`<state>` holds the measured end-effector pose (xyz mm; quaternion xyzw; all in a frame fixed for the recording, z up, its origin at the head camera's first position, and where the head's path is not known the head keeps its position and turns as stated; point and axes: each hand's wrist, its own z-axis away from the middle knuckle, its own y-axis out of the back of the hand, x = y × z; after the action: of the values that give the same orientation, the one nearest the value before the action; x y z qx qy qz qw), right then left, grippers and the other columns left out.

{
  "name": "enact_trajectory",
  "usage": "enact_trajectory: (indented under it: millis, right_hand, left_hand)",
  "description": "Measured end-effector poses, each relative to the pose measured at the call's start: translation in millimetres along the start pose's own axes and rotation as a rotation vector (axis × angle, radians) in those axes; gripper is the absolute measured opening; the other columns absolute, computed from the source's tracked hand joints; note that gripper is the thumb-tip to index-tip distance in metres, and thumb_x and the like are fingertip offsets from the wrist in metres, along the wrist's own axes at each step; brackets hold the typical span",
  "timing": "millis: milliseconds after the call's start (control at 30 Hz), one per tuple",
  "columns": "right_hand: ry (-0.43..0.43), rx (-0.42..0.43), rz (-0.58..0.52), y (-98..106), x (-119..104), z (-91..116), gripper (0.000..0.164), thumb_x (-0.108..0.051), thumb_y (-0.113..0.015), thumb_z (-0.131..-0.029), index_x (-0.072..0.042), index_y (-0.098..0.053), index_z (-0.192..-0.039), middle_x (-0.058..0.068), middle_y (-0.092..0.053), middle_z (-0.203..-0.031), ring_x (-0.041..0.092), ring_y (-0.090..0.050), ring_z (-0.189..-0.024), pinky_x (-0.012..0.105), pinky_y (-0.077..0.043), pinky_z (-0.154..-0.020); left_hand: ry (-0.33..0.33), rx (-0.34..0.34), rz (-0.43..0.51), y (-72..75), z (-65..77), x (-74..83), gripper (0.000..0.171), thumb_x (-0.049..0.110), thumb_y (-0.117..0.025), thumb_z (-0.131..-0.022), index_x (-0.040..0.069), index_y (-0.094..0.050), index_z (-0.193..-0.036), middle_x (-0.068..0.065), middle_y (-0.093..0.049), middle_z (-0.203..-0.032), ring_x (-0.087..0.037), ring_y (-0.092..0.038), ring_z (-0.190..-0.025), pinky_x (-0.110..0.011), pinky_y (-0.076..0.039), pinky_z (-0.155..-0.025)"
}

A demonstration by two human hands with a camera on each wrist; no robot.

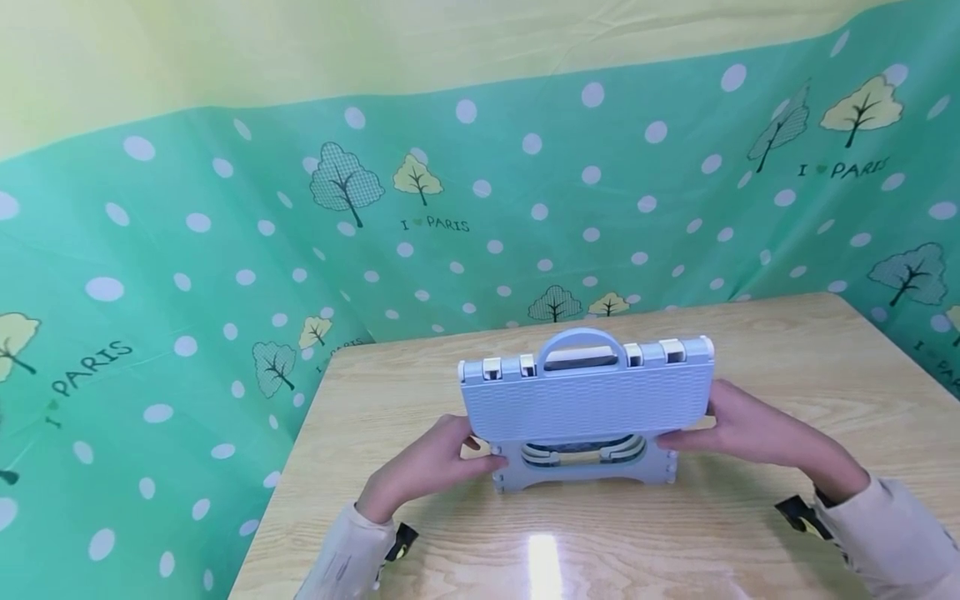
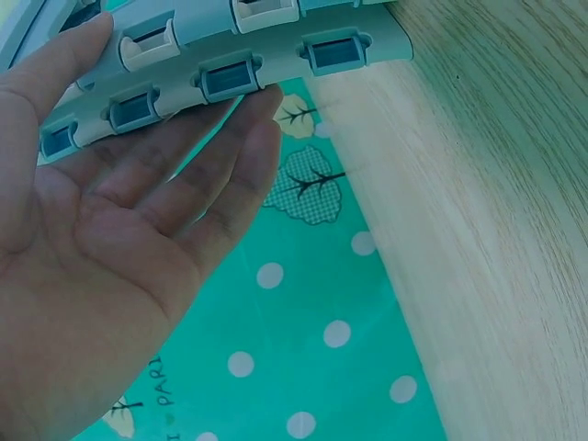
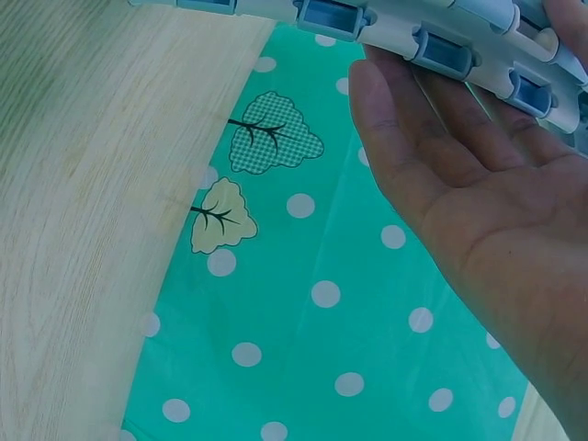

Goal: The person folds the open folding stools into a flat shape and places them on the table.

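A light blue plastic folding stool (image 1: 588,404) stands partly folded on the table, its woven-textured panel tilted toward me and its arched handle at the top. At its left side my left hand (image 1: 450,458) grips the lower edge, thumb in front and fingers behind. The left wrist view shows that palm with the fingertips against the stool's hinged edge (image 2: 230,78). On the other side my right hand (image 1: 750,425) holds the stool, thumb near the lower leg panel. Its fingers (image 3: 459,119) reach behind the slotted edge in the right wrist view.
The stool stands on a light wood-grain table (image 1: 390,383), with a bright light reflection near the front. Behind and to the left hangs a green dotted curtain (image 1: 247,217) printed with trees. Black straps (image 1: 806,517) show at the sleeves.
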<state>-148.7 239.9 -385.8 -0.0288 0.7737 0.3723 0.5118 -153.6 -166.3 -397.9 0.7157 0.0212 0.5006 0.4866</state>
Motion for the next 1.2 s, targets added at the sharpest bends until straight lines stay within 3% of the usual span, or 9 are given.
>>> enact_trajectory:
  millis: [400,1200]
  right_hand:
    - [0.002,0.001,0.002,0.2,-0.7,0.2,0.064,-0.017,-0.078,-0.088,-0.018,-0.046,-0.144,-0.007,-0.060,-0.133,0.007,-0.059,-0.116,0.027,-0.054,-0.088]
    - [-0.011,0.011,0.001,-0.5,-1.0,-0.1,0.067,-0.018,-0.078,-0.087,-0.017,-0.044,-0.145,-0.007,-0.060,-0.133,0.006,-0.059,-0.114,0.028,-0.055,-0.086]
  left_hand:
    - [-0.016,0.006,-0.024,-1.2,-1.7,-0.6,0.044,0.035,-0.067,-0.096,0.026,-0.057,-0.138,0.012,-0.064,-0.129,-0.007,-0.061,-0.109,-0.031,-0.055,-0.089]
    - [-0.016,0.011,-0.013,-1.5,-2.5,-0.4,0.043,0.035,-0.066,-0.096,0.028,-0.057,-0.138,0.013,-0.064,-0.128,-0.005,-0.062,-0.108,-0.032,-0.055,-0.089]
